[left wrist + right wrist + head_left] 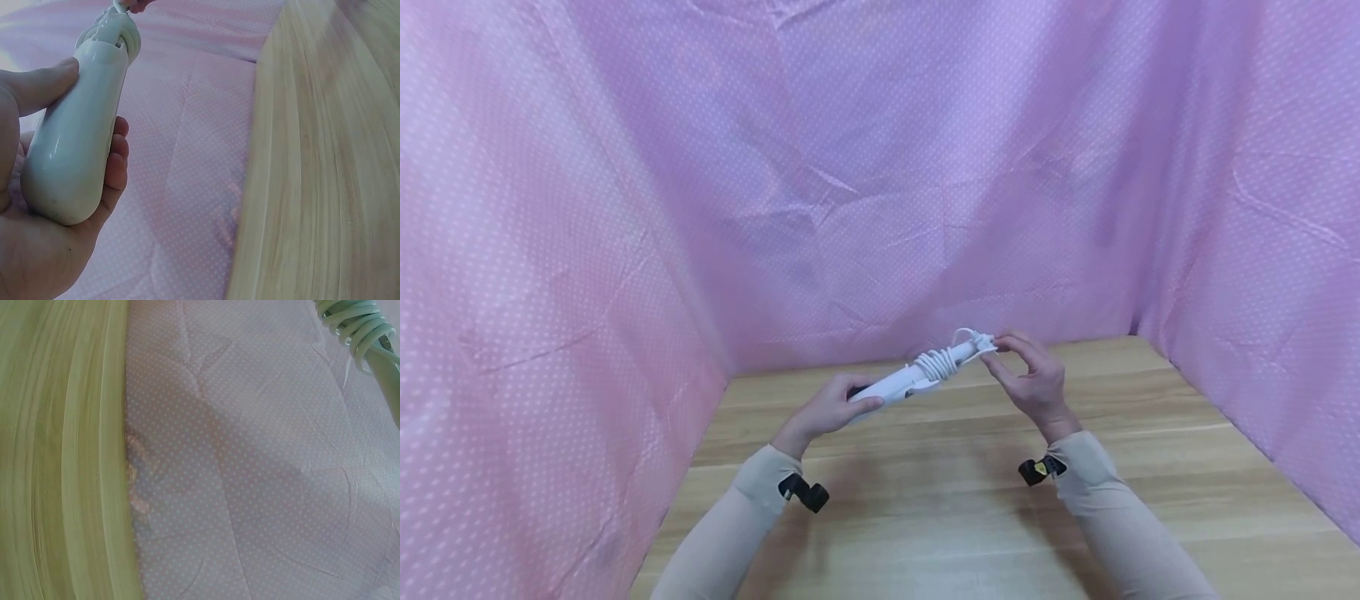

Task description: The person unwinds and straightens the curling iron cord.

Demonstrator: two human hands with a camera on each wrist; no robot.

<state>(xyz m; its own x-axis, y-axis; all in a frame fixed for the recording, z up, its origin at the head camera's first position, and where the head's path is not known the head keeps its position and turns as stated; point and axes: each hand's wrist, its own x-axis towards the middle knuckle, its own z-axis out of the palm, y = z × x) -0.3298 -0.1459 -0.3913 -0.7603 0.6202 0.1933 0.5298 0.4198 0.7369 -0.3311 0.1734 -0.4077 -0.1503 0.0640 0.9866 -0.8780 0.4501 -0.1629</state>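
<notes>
One slim, glossy white plastic appliance (889, 387) at 5 o'clock, head view. Your left hand (829, 406) curls round its 8-o'clock end; your right hand (1036, 381) pinches the plug-like white cord end (982, 342) at 2 o'clock. Step, likely: managing the coiled white cord (936, 364); next calls for steady left grip.

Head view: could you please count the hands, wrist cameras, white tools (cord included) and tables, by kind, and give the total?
Hands: 2, left hand and right hand
Wrist cameras: 2, left camera and right camera
White tool: 1
Wooden table: 1
Total: 6
</notes>
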